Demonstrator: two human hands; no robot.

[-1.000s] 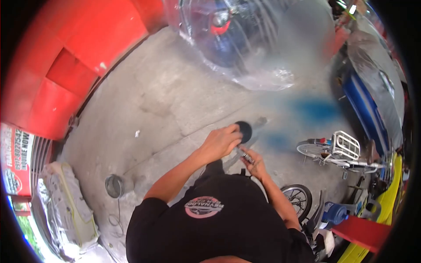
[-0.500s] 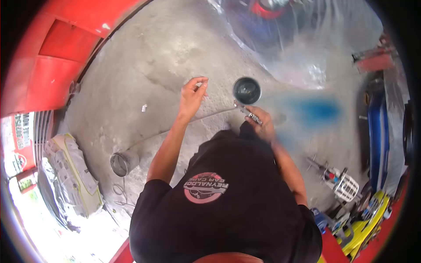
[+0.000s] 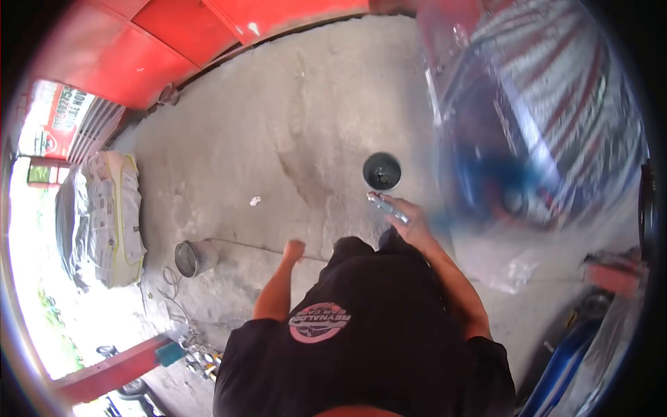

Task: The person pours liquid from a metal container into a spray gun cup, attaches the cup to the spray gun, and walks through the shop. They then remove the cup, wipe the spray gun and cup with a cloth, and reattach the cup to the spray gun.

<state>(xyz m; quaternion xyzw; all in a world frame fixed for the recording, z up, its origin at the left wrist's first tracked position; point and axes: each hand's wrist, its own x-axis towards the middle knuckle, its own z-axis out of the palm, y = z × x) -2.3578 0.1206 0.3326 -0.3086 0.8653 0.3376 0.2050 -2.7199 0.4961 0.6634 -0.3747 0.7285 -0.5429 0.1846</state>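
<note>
My right hand [image 3: 411, 224] grips a metal spray gun [image 3: 389, 208] in front of my body. A round dark cup [image 3: 381, 171] with a pale rim is at the gun's far end. My left hand [image 3: 295, 250] is lower, at my left side, with its fingers curled into a fist. A thin hose [image 3: 243, 246] crosses the floor and passes at or behind this fist. Whether the fist holds the hose I cannot make out.
Plastic sheeting [image 3: 556, 104] covers a large object at the right. A metal can [image 3: 196, 258] stands on the concrete floor [image 3: 229, 146] at the left, near a wrapped bundle [image 3: 114, 219]. Red panels [image 3: 187, 31] line the far side. A red beam [image 3: 111, 368] lies lower left.
My left hand has dropped toward my body, from loosely spread fingers to a fist. My view has turned right, bringing more of the sheeting in. The spray gun stays in my right hand.
</note>
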